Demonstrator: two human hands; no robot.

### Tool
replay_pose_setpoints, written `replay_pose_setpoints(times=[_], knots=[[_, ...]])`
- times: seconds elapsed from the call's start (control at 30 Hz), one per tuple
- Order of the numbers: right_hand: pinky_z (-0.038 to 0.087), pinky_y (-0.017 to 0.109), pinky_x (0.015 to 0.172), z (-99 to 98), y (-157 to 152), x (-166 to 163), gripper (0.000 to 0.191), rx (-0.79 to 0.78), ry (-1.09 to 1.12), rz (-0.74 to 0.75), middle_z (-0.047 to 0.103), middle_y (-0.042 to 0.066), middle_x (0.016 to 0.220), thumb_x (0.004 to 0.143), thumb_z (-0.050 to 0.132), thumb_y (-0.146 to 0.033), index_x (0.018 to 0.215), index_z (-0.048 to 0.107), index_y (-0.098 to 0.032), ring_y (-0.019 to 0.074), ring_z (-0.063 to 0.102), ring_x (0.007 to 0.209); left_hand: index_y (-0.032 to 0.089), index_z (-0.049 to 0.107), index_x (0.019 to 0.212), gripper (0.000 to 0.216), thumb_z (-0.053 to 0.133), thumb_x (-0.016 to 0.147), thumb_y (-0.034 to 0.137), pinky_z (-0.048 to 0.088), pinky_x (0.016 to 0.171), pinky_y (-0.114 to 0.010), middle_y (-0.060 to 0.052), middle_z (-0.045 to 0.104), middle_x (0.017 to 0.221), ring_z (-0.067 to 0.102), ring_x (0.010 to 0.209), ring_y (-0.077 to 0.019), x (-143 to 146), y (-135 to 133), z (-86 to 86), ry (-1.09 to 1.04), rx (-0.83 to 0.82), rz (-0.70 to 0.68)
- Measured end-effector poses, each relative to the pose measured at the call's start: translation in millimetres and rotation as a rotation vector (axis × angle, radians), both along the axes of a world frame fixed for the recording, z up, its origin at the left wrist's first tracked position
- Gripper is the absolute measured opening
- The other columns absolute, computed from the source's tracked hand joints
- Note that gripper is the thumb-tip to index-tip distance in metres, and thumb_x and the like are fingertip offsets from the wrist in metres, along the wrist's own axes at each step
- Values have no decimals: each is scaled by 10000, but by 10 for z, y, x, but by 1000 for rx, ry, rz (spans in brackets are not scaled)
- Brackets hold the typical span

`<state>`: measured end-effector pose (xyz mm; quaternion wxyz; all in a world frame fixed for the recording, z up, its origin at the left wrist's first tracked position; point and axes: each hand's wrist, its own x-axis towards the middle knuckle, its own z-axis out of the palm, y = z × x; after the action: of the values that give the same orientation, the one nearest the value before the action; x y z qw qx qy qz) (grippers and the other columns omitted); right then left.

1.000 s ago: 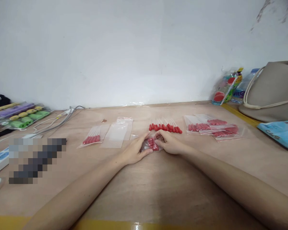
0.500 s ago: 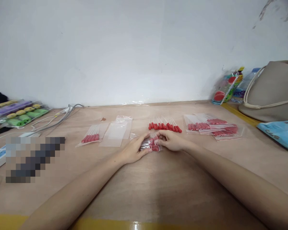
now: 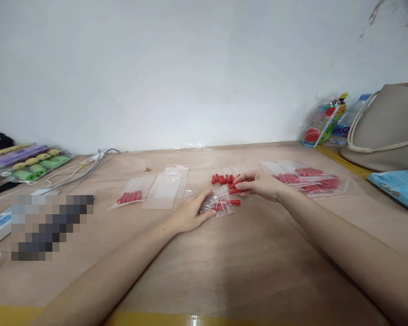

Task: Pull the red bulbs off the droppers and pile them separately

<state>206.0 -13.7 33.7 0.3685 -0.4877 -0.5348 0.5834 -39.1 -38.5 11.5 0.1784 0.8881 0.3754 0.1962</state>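
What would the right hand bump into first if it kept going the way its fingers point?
Probably the row of loose red-capped droppers just past the right hand; depth is hard to judge.

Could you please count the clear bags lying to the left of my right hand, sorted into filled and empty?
Filled bags: 2, the far-left bag and the bag touched by the left hand.
Empty bags: 2, overlapping.
Total: 4.

Near table (image 3: 231, 267) bare (wide open); loose droppers (image 3: 221, 179), filled bags (image 3: 309, 182) crowd farther back.
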Motion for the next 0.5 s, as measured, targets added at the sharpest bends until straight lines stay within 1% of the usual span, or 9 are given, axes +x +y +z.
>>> replay_pose_setpoints(times=[0.1, 0.2, 0.23, 0.27, 0.3, 0.37, 0.43, 0.5], knots=[[546, 222, 599, 14, 10, 36, 194, -19, -14, -8, 670, 71, 821, 611, 722, -158, 765, 608, -128, 144, 642, 718, 206, 315, 1308, 559, 462, 831, 457, 376, 976, -383, -85, 435, 1321, 433, 1185, -235, 3, -2, 4, -1, 6, 0], [545, 233, 596, 129, 34, 171, 197, 70, -19, 3, 676, 75, 787, 641, 715, -206, 801, 626, -133, 146, 643, 696, 209, 349, 1282, 516, 452, 838, 450, 402, 939, -383, -83, 479, 1273, 477, 1129, -233, 6, -6, 12, 2, 18, 0], [546, 249, 594, 184, 50, 239, 200, 108, -22, -13, 678, 72, 759, 652, 709, -226, 815, 630, -141, 150, 643, 678, 210, 359, 1275, 506, 452, 838, 450, 408, 928, -381, -81, 492, 1256, 489, 1110, -231, 7, -8, 15, 6, 20, 0], [549, 271, 603, 238, 70, 310, 202, 152, -16, -68, 678, 65, 741, 653, 709, -236, 818, 630, -151, 156, 645, 667, 210, 367, 1268, 500, 451, 838, 451, 412, 920, -380, -80, 501, 1242, 497, 1096, -229, 8, -9, 17, 10, 20, 1], [553, 299, 635, 284, 93, 377, 201, 210, -12, -123, 679, 65, 755, 658, 705, -250, 823, 631, -161, 166, 649, 688, 210, 373, 1264, 497, 452, 838, 453, 414, 916, -379, -80, 508, 1232, 501, 1087, -228, 9, -11, 18, 13, 20, 1], [549, 350, 689, 330, 143, 470, 199, 381, -15, -264, 680, 66, 770, 654, 706, -280, 804, 630, -173, 185, 651, 724, 208, 380, 1260, 493, 452, 838, 452, 414, 913, -377, -82, 514, 1222, 503, 1080, -228, 11, -12, 20, 14, 22, 0], [532, 384, 753, 297, 185, 482, 217, 589, -58, -381, 680, 64, 812, 671, 686, -315, 829, 626, -180, 193, 648, 769, 205, 384, 1257, 487, 451, 840, 447, 413, 912, -376, -85, 514, 1218, 502, 1077, -228, 13, -14, 23, 12, 23, -3], [501, 392, 821, 194, 207, 417, 232, 779, -170, -444, 676, 56, 874, 718, 631, -340, 890, 623, -185, 191, 639, 826, 205, 386, 1257, 480, 448, 843, 439, 410, 914, -377, -85, 514, 1216, 501, 1076, -226, 15, -17, 29, 10, 22, -7]])
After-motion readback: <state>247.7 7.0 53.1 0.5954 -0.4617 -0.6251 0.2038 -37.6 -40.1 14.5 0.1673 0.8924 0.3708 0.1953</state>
